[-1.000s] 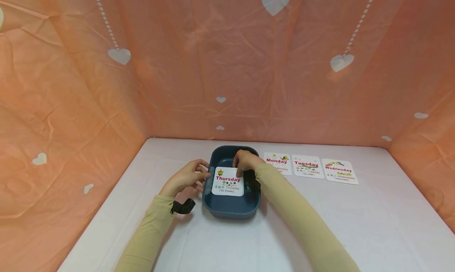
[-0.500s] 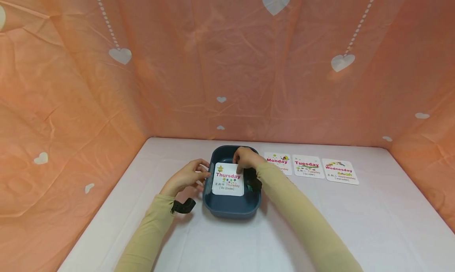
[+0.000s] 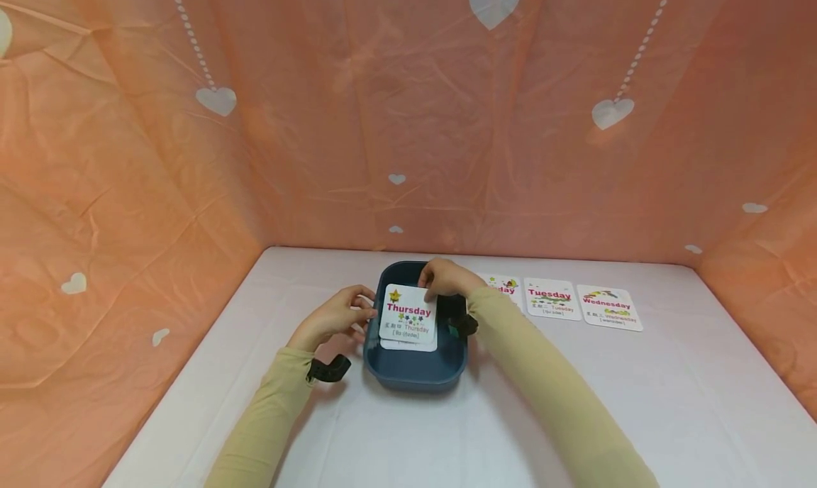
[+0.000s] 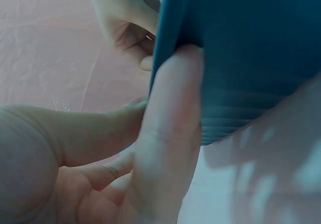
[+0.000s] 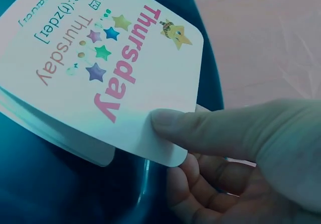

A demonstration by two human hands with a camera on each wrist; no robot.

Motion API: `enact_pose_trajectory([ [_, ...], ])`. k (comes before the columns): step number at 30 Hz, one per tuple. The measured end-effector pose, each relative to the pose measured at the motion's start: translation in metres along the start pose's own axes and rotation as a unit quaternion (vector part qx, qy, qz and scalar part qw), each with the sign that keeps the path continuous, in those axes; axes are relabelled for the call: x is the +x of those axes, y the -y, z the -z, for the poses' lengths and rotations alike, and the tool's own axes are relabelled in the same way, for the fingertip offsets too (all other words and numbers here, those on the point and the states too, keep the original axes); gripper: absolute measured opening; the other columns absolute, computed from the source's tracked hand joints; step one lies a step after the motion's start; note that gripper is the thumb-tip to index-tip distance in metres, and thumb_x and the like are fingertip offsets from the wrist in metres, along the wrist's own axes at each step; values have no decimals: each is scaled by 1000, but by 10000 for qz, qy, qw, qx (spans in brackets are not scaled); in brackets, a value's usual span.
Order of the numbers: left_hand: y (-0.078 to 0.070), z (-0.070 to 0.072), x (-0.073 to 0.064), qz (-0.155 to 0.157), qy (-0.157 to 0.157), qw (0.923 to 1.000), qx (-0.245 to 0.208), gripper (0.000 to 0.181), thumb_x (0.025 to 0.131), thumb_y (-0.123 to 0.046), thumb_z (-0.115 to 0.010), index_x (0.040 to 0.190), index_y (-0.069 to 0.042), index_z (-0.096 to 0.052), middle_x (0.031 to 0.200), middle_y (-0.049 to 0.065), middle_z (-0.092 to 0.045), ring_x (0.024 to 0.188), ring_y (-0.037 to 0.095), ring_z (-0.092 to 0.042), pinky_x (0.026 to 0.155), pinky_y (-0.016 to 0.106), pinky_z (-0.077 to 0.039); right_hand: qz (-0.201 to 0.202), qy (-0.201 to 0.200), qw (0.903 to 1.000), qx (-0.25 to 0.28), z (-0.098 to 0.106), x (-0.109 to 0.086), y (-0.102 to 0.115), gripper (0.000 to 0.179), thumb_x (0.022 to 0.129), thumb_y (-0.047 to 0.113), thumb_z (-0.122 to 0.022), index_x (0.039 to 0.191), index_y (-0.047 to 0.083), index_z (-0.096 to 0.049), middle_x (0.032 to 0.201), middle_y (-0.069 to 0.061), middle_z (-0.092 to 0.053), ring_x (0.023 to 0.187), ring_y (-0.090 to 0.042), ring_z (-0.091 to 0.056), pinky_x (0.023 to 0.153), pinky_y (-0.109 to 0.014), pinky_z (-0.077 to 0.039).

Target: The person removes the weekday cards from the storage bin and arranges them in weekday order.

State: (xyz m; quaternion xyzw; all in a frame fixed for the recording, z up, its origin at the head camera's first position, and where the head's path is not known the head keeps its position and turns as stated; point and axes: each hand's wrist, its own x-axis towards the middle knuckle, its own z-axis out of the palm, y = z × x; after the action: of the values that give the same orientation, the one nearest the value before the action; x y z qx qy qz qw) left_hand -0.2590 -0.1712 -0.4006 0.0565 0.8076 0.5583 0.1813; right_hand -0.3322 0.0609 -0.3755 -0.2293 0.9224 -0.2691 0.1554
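Note:
A dark blue rectangular plastic bin (image 3: 415,372) stands on the table. My left hand (image 3: 333,319) holds its left side; in the left wrist view a finger (image 4: 173,98) lies along the outer wall while the thumb reaches over the rim. Inside the bin, my right hand (image 3: 448,278) pinches a white "Thursday" card (image 3: 407,312) by its upper right corner. The right wrist view has the thumb on the card's printed face (image 5: 105,48) and the other fingers beneath. Below it lie more cards (image 5: 95,151), mostly covered.
To the right of the bin, a row of cards lies face up: Monday (image 3: 508,289), partly behind the right forearm, Tuesday (image 3: 552,299) and Wednesday (image 3: 609,308). A white cloth covers the table (image 3: 383,438). Orange curtains (image 3: 319,154) with white hearts surround it.
The Thursday card has risen and slid away from me, uncovering the edge of a card below. My right hand has moved slightly up and right. The left hand stays put.

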Motion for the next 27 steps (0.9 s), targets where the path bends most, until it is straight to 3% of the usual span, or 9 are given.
enact_pose_trajectory([
  [7, -1, 0, 0, -7, -48, 10000, -4, 31, 94, -1, -57, 122, 5, -46, 89, 16, -57, 65, 20, -59, 53, 37, -57, 276, 11, 9993, 257, 7, -8, 0, 13, 81, -3, -71, 93, 1, -67, 80, -4, -57, 76, -17, -50, 68, -26, -44],
  [16, -1, 0, 0, -8, -12, 10000, -37, 32, 95, -2, -56, 123, 5, -44, 90, 15, -57, 66, 19, -58, 54, 38, -57, 528, 264, 9926, 1060, 11, -22, 4, 13, 87, -12, -58, 96, -4, -60, 83, -13, -59, 75, -23, -60, 65, -37, -57],
  [27, 1, 0, 0, -49, 61, 9999, -119, 33, 95, -3, -56, 124, 5, -42, 92, 16, -56, 64, 19, -57, 55, 40, -57, 850, -53, 9888, 1223, 22, -33, -7, 27, 81, -18, -49, 100, -3, -62, 88, -13, -62, 78, -23, -60, 69, -45, -55],
])
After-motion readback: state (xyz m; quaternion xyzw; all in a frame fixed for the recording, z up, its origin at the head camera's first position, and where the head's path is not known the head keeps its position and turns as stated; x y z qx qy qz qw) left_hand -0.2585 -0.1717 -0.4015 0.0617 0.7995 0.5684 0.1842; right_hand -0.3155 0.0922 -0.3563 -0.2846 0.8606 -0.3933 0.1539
